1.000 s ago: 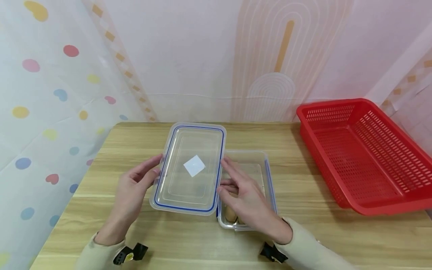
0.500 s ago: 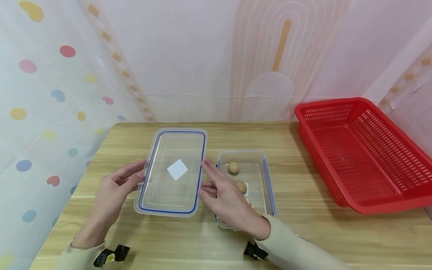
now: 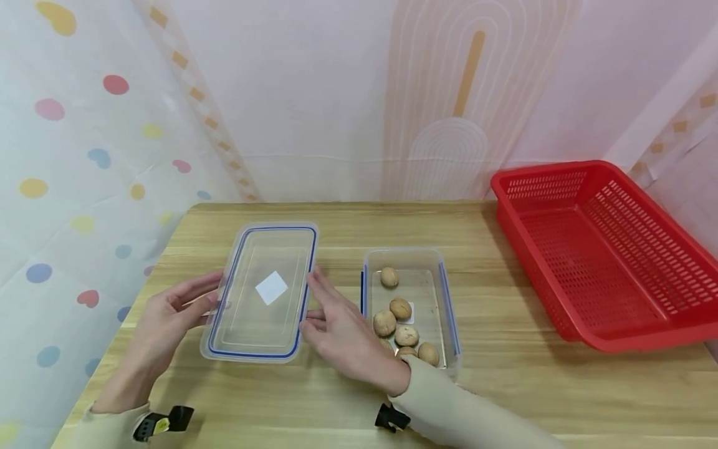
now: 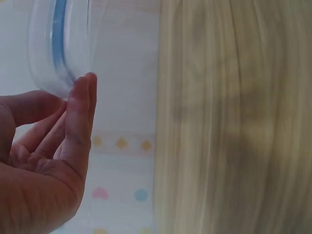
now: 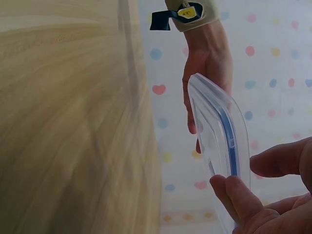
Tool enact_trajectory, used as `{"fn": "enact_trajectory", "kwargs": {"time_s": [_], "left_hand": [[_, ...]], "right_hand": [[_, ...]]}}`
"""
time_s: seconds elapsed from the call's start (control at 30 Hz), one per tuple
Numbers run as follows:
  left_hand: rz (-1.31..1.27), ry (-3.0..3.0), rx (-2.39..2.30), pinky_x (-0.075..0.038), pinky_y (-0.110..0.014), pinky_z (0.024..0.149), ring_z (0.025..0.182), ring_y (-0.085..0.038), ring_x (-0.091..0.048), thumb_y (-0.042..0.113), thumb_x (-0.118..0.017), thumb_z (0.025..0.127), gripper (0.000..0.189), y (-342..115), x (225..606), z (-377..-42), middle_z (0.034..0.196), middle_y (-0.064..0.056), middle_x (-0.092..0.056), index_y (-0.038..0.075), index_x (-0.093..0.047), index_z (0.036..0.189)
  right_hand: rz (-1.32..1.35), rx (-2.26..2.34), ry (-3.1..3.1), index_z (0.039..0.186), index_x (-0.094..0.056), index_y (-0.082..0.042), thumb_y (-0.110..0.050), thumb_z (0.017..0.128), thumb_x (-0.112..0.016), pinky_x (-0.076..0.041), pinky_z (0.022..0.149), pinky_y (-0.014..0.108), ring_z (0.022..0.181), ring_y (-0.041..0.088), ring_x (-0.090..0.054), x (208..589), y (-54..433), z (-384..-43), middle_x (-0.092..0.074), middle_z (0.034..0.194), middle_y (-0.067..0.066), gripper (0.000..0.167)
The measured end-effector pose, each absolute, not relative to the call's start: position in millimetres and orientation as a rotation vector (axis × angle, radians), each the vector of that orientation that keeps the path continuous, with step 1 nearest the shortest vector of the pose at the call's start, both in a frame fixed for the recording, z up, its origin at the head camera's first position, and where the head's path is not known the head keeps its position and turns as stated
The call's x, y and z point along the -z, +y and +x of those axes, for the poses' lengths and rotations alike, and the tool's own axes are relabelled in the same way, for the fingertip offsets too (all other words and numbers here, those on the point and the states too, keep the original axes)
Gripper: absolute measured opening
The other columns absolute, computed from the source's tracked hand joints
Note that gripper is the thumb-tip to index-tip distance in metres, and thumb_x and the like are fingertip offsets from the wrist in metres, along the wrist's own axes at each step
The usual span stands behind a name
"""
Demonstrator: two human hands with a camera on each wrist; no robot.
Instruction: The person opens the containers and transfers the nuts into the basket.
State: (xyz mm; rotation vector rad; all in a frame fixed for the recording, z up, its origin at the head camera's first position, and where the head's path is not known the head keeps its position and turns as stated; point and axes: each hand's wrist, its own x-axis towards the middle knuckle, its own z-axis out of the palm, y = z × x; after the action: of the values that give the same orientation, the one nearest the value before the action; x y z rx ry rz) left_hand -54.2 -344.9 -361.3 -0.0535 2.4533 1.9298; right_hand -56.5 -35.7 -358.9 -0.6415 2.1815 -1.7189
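Observation:
A clear plastic lid (image 3: 263, 255) with a blue seal and a white square label is held above the left part of the table, apart from it in the wrist views. My left hand (image 3: 168, 318) pinches its left edge between thumb and fingers, seen close in the left wrist view beside the lid's corner (image 4: 58, 48). On the right edge, my right hand (image 3: 350, 333) grips with thumb and fingertips. To the right stands the clear container (image 3: 429, 262) with blue-edged sides, holding several walnuts (image 3: 384, 323). My right forearm covers its near corner.
A red perforated basket (image 3: 578, 249) stands at the table's right side. Behind the wooden table (image 3: 449, 224) hangs a patterned cloth (image 3: 314, 93). Black straps (image 3: 162, 424) sit on the wrists.
Both hands have carried the lid leftward and slightly toward me, off from over the container. The walnuts inside, mostly covered before, now show.

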Motion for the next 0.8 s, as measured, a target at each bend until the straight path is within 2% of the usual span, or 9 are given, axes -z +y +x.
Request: {"fn": "enact_trajectory", "kwargs": {"time_s": [0.3,0.57,0.8], "left_hand": [[-0.073,2.497,-1.795,-0.06,-0.02,0.075,0.099,0.003,-0.07,0.008,-0.065,0.103,0.045,-371.1,367.6,-52.3,0.12,0.026,-0.069,0.01,-0.06,0.147],[-0.194,2.568,-1.565,-0.06,-0.021,0.076,0.1,0.011,-0.064,0.015,-0.064,0.105,0.053,-381.7,373.6,-52.5,0.118,0.035,-0.061,-0.006,-0.046,0.149],[-0.203,2.578,-1.486,-0.06,-0.022,0.078,0.1,0.012,-0.062,0.017,-0.063,0.105,0.055,-387.6,376.7,-52.0,0.121,0.032,-0.06,-0.007,-0.044,0.151]], "right_hand": [[-0.592,1.779,2.096,0.164,-0.023,-0.005,0.004,0.098,-0.06,-0.051,0.092,0.013,0.116,0.009,-0.065,370.0,-64.6,-53.4,-0.011,0.173,0.004,0.076],[-0.531,1.788,2.071,0.163,-0.023,-0.002,0.005,0.097,-0.06,-0.052,0.088,0.011,0.11,0.005,-0.066,379.0,-82.9,-49.5,-0.012,0.173,0.008,0.076],[-0.471,1.747,2.099,0.163,-0.024,-0.001,0.001,0.096,-0.06,-0.051,0.091,0.013,0.113,0.007,-0.064,382.5,-91.6,-46.4,-0.012,0.173,0.009,0.076]]}}
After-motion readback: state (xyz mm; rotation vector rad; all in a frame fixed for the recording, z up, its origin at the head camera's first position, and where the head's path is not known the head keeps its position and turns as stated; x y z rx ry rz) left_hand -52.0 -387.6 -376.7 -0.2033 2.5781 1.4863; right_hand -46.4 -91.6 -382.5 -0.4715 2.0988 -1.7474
